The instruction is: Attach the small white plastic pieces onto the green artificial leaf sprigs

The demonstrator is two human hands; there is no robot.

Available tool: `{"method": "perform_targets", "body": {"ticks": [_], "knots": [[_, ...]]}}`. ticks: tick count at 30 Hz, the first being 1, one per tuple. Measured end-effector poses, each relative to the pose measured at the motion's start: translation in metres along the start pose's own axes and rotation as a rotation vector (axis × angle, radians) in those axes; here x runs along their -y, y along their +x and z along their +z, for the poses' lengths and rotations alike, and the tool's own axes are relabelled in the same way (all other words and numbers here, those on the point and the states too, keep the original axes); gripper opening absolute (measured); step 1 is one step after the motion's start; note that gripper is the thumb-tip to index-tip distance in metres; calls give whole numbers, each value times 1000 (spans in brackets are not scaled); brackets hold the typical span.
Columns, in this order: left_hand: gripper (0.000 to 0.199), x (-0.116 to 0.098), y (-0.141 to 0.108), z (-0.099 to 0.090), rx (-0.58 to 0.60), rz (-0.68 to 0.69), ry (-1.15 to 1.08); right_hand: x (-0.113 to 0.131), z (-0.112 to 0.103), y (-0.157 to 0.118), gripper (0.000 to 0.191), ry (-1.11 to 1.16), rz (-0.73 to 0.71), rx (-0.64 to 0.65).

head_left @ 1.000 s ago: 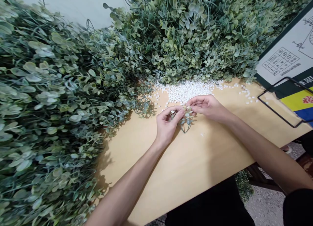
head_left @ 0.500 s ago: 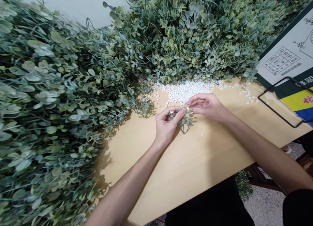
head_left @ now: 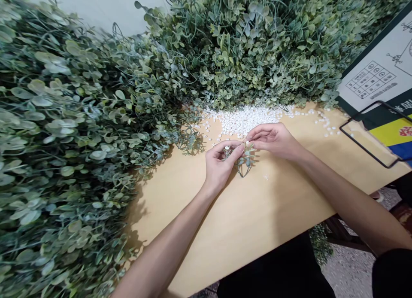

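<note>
Between thumb and fingers, my left hand [head_left: 220, 161] holds an artificial leaf sprig [head_left: 246, 159] just above the table. Green-grey leaves and looped stems of the sprig hang below the fingertips. My right hand [head_left: 273, 139] comes in from the right, its thumb and fingertips pinched together at the sprig's tip. A small white bead [head_left: 247, 143] shows right at those fingertips. Another white piece [head_left: 227, 148] sits by the curled left fingers. Behind the hands lies a spread pile of white beads [head_left: 240, 120].
Heaps of artificial foliage [head_left: 80, 117] line the left and back of the wooden table [head_left: 244, 220]. A printed board [head_left: 376, 79] with a black wire frame [head_left: 363, 145] stands at the right. A tiny white scrap [head_left: 266, 177] lies near the hands.
Both hands stay almost in place. My right fingertips have shifted slightly left, closer to the bead on the sprig.
</note>
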State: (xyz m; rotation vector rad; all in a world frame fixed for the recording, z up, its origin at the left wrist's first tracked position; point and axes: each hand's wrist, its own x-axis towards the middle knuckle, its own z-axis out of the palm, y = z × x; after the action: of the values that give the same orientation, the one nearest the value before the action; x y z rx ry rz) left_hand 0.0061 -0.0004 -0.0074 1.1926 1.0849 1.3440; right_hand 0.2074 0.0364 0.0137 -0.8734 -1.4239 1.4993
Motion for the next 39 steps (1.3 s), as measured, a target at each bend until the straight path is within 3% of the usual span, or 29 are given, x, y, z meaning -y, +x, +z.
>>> {"method": "perform_targets", "body": {"ticks": [15, 39], "knots": [[25, 3, 1, -1, 5, -1, -50, 1, 1, 0, 25, -58, 48, 16], [28, 0, 0, 1, 16, -23, -48, 5, 2, -1, 25, -103, 10, 17]]}}
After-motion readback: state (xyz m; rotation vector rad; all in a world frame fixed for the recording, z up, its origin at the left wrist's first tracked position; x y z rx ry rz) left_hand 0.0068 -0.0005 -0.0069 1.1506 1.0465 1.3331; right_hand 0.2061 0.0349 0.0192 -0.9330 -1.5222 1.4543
